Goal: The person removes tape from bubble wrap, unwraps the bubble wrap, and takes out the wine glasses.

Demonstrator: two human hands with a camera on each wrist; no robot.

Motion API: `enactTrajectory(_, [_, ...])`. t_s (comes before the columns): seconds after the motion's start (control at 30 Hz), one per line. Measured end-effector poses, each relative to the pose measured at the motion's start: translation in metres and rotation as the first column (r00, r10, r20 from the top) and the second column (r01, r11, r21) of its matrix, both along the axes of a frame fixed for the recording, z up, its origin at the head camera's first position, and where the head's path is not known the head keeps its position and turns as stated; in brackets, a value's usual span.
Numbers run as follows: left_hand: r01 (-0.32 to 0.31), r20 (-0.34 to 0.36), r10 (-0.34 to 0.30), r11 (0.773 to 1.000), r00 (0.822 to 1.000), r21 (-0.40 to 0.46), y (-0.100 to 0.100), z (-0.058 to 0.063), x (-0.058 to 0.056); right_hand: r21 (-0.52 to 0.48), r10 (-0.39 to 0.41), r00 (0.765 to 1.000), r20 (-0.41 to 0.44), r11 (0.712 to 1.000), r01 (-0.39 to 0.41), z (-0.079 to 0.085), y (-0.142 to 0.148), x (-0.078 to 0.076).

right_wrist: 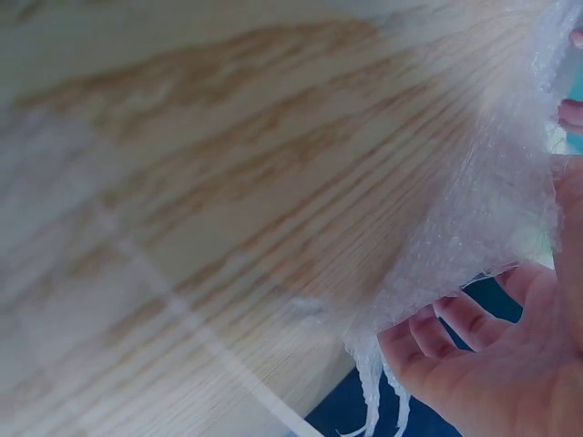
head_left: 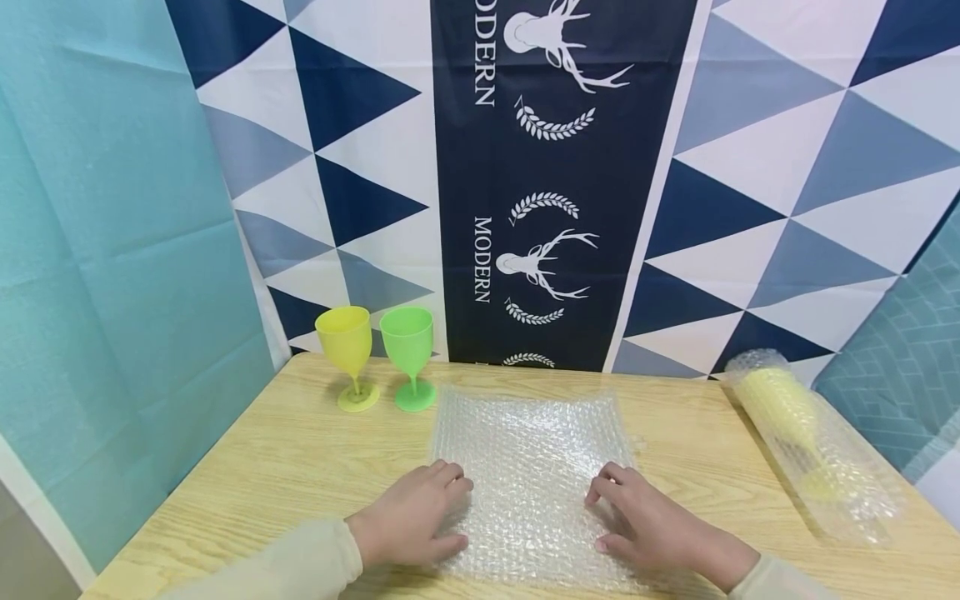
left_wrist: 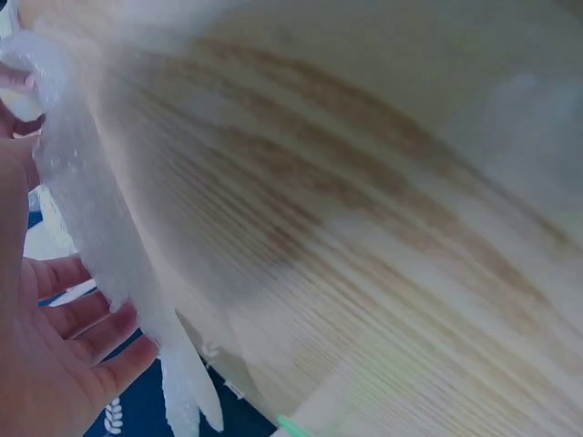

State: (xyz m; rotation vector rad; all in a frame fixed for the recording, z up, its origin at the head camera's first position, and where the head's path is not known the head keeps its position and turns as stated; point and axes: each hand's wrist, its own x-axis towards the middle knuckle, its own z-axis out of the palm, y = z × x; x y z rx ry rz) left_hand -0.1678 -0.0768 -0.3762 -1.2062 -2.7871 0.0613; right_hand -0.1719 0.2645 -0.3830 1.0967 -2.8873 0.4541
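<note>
A sheet of clear bubble wrap (head_left: 532,467) lies flat on the wooden table in the head view. At its left edge rests my left hand (head_left: 418,517), palm down, fingers loosely bent over the sheet. My right hand (head_left: 637,518) touches the right edge in much the same way, its fingers a little more curved. In the left wrist view, the left fingers (left_wrist: 96,332) are spread along the wrap (left_wrist: 86,200). The right wrist view has the right fingers (right_wrist: 437,330) at the edge of the wrap (right_wrist: 483,214).
Behind the sheet to the left stand a yellow goblet (head_left: 347,346) and a green goblet (head_left: 408,342), upright side by side. On the right of the table (head_left: 300,467) lies a yellow goblet rolled in bubble wrap (head_left: 795,425). A patterned cloth (head_left: 555,183) hangs along the table's back edge.
</note>
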Motion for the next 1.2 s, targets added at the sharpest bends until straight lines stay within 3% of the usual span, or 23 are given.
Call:
enactTrajectory(0.27, [0.117,-0.103,-0.116,0.993,0.988,0.002,-0.002,-0.006,0.004,-0.004,0.01,1.0,-0.022,1.0,-0.01,0.0,-0.001,0.001])
enactTrajectory(0.4, [0.14,-0.141,-0.138,0.99,0.98,0.006,-0.003,-0.007,0.005,0.001,0.011,0.999,-0.033,1.0,-0.011,0.001,-0.001,0.001])
enactTrajectory(0.63, [0.142,-0.073,-0.139,0.989,0.988,0.037,-0.003,-0.01,0.004,0.006,0.015,0.999,-0.051,1.0,-0.015,0.001,0.0,0.004])
enactTrajectory(0.9, [0.15,-0.02,-0.149,0.987,0.989,0.064,-0.005,-0.011,0.0,0.058,-0.046,0.999,-0.025,0.997,0.048,0.004,-0.002,0.013])
enactTrajectory(1.2, [0.149,0.019,-0.151,0.987,0.988,0.066,-0.004,-0.01,-0.005,0.077,-0.012,0.987,-0.16,0.997,0.025,-0.001,-0.006,0.019])
